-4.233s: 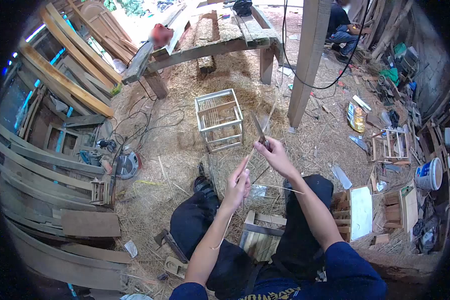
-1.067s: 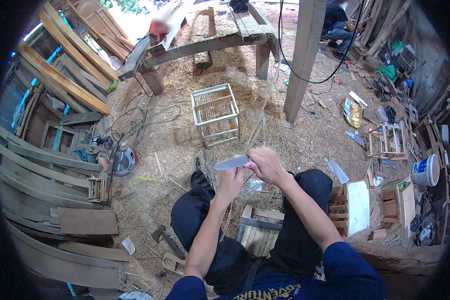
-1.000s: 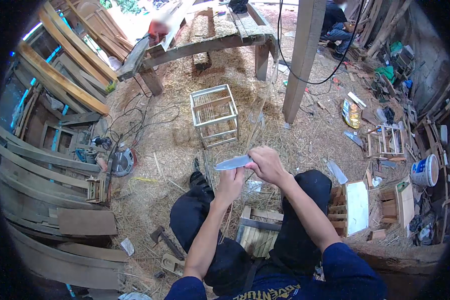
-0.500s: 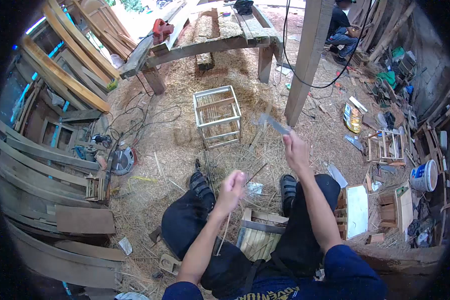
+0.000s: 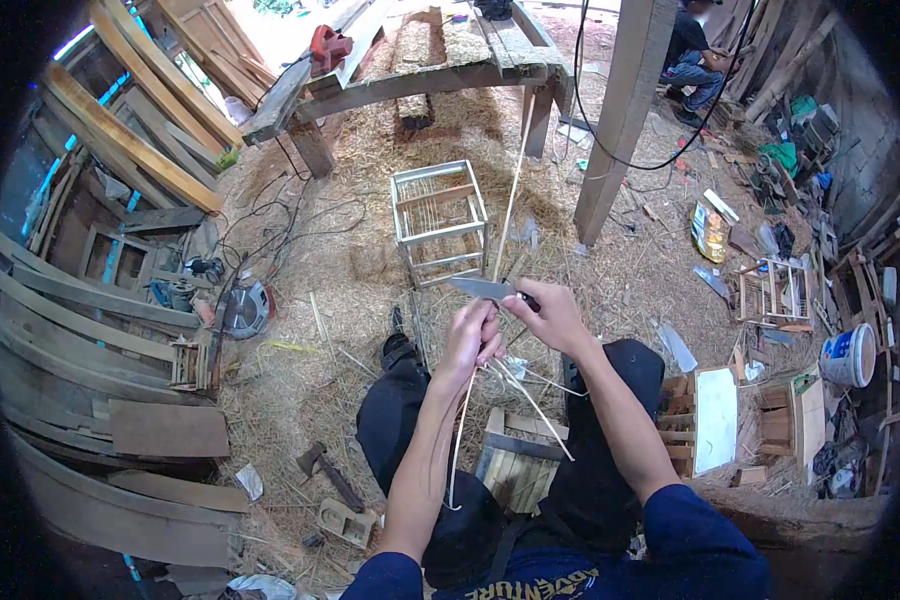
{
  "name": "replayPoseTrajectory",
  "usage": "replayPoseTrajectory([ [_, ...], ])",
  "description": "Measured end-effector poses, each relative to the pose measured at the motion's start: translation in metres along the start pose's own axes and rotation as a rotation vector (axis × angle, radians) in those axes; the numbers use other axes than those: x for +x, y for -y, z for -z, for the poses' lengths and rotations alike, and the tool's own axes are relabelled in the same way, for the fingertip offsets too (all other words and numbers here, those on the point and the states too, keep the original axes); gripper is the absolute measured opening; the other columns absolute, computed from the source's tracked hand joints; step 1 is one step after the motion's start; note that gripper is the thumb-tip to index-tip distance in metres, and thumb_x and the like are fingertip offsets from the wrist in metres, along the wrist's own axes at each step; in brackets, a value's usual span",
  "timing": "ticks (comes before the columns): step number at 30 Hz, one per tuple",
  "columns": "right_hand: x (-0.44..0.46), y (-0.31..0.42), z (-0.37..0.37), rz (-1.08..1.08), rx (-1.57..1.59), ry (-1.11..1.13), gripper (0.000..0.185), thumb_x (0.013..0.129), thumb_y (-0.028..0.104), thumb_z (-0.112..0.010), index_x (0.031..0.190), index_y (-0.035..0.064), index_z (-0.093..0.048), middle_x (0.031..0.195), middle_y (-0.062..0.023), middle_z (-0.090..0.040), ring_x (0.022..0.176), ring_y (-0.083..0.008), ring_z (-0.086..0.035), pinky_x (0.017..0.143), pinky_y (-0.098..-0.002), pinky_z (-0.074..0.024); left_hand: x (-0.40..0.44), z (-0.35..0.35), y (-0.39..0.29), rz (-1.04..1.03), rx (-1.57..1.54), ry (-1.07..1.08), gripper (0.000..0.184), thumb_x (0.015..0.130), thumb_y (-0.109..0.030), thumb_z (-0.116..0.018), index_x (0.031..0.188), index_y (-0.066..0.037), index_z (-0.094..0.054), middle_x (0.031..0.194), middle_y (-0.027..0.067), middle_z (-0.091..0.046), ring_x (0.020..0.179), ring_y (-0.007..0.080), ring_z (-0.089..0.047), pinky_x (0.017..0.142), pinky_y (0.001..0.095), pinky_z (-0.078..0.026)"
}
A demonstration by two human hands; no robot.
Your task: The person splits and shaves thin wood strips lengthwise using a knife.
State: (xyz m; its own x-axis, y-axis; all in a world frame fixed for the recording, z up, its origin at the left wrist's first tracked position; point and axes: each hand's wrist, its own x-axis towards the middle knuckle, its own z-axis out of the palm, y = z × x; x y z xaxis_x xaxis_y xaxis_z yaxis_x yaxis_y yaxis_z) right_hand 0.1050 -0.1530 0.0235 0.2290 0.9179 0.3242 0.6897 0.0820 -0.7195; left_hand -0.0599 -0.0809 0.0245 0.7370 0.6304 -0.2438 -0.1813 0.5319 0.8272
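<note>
My left hand [image 5: 466, 342] is closed around a thin pale strip, apparently bamboo [image 5: 513, 195]. One long end rises toward the workbench; several narrow lengths hang below the fist, reaching over my legs. A knife [image 5: 480, 288] is in my right hand [image 5: 556, 320], fingers wrapped round its dark handle. Its blade points left, just above my left fist, lying across or right beside the strip; I cannot tell whether it cuts in. Beyond my hands, a small wooden frame cage with thin bars [image 5: 438, 222] stands on the floor.
A wooden workbench [image 5: 420, 82] stands ahead, a post [image 5: 620, 120] to its right. Between my legs is a slatted wooden piece [image 5: 515, 465]. A hammer [image 5: 330, 475] and circular saw [image 5: 247, 310] lie left. A bucket [image 5: 848, 355] is right; a person [image 5: 692, 65] crouches far right.
My hands have come together. The right hand brought the knife down and left to the strip; the left rose slightly, and the strip now stands upright above it.
</note>
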Motion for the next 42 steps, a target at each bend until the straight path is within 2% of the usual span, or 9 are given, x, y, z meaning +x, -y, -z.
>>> replayPoseTrajectory([
  [6, -0.001, -0.002, 0.011, -0.045, 0.072, 0.126, 0.043, 0.090, 0.046, -0.069, 0.088, 0.0028, -0.072, 0.063, -0.0164, -0.059, 0.056, -0.0273, -0.059, 0.056, -0.0386, -0.0445, 0.001, 0.000, 0.003, 0.019, 0.068, 0.010, 0.029, 0.108, -0.030, -0.039, 0.089, -0.009, -0.047, 0.056, -0.0055, -0.030, 0.037, 0.0073, -0.030, 0.046, 0.0297, -0.040],
  [15, -0.009, -0.011, 0.020, 0.031, 0.070, 0.029, 0.043, 0.080, 0.047, -0.080, 0.087, 0.0052, -0.076, 0.062, -0.0103, -0.063, 0.053, -0.0188, -0.058, 0.052, -0.0333, -0.0444, -0.004, 0.005, 0.011, 0.063, 0.137, 0.153, 0.028, 0.108, -0.033, -0.039, 0.093, -0.011, -0.045, 0.057, -0.0052, -0.029, 0.038, 0.0074, -0.029, 0.044, 0.0287, -0.037],
  [19, -0.004, -0.034, 0.037, -0.108, 0.199, -0.326, 0.033, 0.083, 0.040, -0.079, 0.087, 0.0067, -0.077, 0.061, -0.0065, -0.063, 0.053, -0.0098, -0.054, 0.051, -0.0297, -0.0419, -0.025, -0.006, 0.007, 0.143, 0.071, 0.263, 0.030, 0.107, -0.036, -0.042, 0.089, -0.012, -0.043, 0.054, -0.0053, -0.029, 0.035, 0.0080, -0.027, 0.041, 0.0292, -0.036],
  [22, 0.001, -0.040, 0.069, -0.300, -0.076, -0.344, 0.031, 0.086, 0.038, -0.077, 0.091, 0.0075, -0.077, 0.063, -0.0062, -0.063, 0.052, -0.0119, -0.054, 0.051, -0.0301, -0.0421, -0.032, -0.012, 0.008, 0.148, 0.075, 0.209, 0.035, 0.107, -0.040, -0.042, 0.085, -0.012, -0.042, 0.053, -0.0059, -0.029, 0.035, 0.0077, -0.026, 0.042, 0.0286, -0.036],
  [23, 0.001, -0.049, 0.055, -0.149, -0.054, -0.436, 0.034, 0.086, 0.041, -0.076, 0.091, 0.0073, -0.077, 0.061, -0.0069, -0.063, 0.050, -0.0141, -0.056, 0.050, -0.0311, -0.0426, -0.025, -0.004, 0.013, 0.099, 0.100, 0.168, 0.036, 0.107, -0.041, -0.042, 0.085, -0.013, -0.042, 0.053, -0.0060, -0.028, 0.035, 0.0075, -0.027, 0.041, 0.0282, -0.035],
  [26, -0.016, -0.024, 0.040, -0.089, -0.157, -0.130, 0.037, 0.086, 0.044, -0.075, 0.087, 0.0070, -0.076, 0.057, -0.0084, -0.061, 0.049, -0.0191, -0.060, 0.049, -0.0336, -0.0444, -0.019, 0.015, 0.012, 0.036, 0.118, 0.058, 0.037, 0.107, -0.042, -0.043, 0.085, -0.012, -0.044, 0.053, -0.0064, -0.029, 0.036, 0.0073, -0.027, 0.042, 0.0275, -0.035],
  [33, -0.022, -0.006, 0.009, 0.250, -0.105, 0.035, 0.039, 0.085, 0.044, -0.076, 0.078, 0.0058, -0.072, 0.059, -0.0119, -0.062, 0.053, -0.0260, -0.064, 0.051, -0.0368, -0.0461, -0.031, 0.015, 0.020, 0.088, 0.229, 0.057, 0.027, 0.108, -0.030, -0.043, 0.091, -0.009, -0.047, 0.059, -0.0054, -0.034, 0.042, 0.0061, -0.032, 0.043, 0.0275, -0.034],
  [39, 0.012, -0.045, 0.048, -0.245, 0.176, -0.518, 0.036, 0.083, 0.041, -0.078, 0.077, 0.0059, -0.071, 0.060, -0.0132, -0.061, 0.052, -0.0269, -0.062, 0.050, -0.0374, -0.0452, -0.041, 0.010, 0.032, 0.069, 0.265, 0.105, 0.031, 0.108, -0.033, -0.043, 0.086, -0.011, -0.045, 0.057, -0.0066, -0.033, 0.041, 0.0053, -0.031, 0.040, 0.0263, -0.030],
  [42, -0.020, -0.013, 0.024, 0.255, -0.191, -0.160, 0.035, 0.085, 0.038, -0.076, 0.079, 0.0035, -0.070, 0.060, -0.0135, -0.061, 0.052, -0.0218, -0.059, 0.052, -0.0366, -0.0447, -0.033, 0.010, 0.027, 0.051, 0.262, 0.080, 0.033, 0.108, -0.033, -0.043, 0.086, -0.010, -0.047, 0.056, -0.0060, -0.034, 0.041, 0.0054, -0.033, 0.040, 0.0265, -0.031],
])
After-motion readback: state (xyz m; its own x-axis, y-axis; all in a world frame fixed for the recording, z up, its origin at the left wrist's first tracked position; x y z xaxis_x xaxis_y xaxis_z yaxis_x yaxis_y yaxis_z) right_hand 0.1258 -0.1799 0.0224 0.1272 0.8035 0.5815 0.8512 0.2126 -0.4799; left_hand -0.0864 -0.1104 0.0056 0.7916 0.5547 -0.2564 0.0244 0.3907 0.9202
